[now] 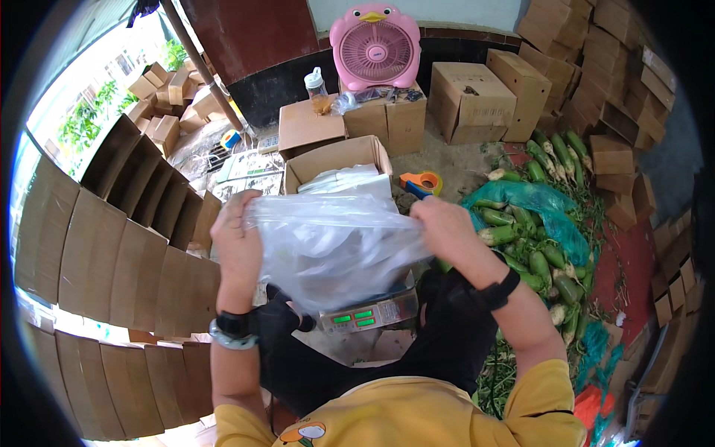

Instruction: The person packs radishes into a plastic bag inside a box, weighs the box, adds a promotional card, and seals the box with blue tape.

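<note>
A clear plastic bag is stretched between my two hands above my lap, its lower part blurred. My left hand holds its left edge, fingertips partly behind the film. In a fist, my right hand grips the right upper corner. Beneath the bag stands a digital scale with lit green displays; the bag hides most of its top. Just beyond, an open cardboard box holds white plastic sheets or bags. A tape dispenser in orange and blue lies near my right hand.
Green radishes lie heaped at right, some in a teal plastic bag. Rows of cardboard boxes line the left; more boxes are stacked back right. A pink fan and a bottle stand on cartons behind.
</note>
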Demonstrator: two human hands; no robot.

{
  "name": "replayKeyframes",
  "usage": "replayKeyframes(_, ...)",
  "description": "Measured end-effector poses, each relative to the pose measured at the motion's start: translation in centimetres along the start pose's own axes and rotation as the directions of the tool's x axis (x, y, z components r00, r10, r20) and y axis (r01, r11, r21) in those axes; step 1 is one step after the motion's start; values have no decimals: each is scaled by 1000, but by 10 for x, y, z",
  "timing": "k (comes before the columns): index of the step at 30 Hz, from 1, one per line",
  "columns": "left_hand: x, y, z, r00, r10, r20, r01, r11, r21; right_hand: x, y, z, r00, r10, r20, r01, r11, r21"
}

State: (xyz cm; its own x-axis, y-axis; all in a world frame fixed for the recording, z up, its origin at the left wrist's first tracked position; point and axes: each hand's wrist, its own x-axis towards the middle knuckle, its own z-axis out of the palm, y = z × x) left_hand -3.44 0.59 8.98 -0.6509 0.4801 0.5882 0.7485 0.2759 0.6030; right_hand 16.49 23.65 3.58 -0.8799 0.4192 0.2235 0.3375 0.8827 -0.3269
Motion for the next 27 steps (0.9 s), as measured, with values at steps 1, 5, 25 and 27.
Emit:
replayKeyframes(1,3,11,-9,999,-25,25,25,999,-26,1,22,8,996,86,-18,-86,996,-15)
replayKeyframes(5,-3,13,-32,858,250,448,-336,934,122,19,75,15,939,320,122,-334,773,539)
replayKeyframes(25,-23,-11,-71,982,88,-169,-31,949,314,16,-33,-74,526,-200,-826,514,849,121)
replayKeyframes(27,-37,-19,-51,971,-169,170,36,804,593,19,7,-16,978,-141,-157,148,988,36)
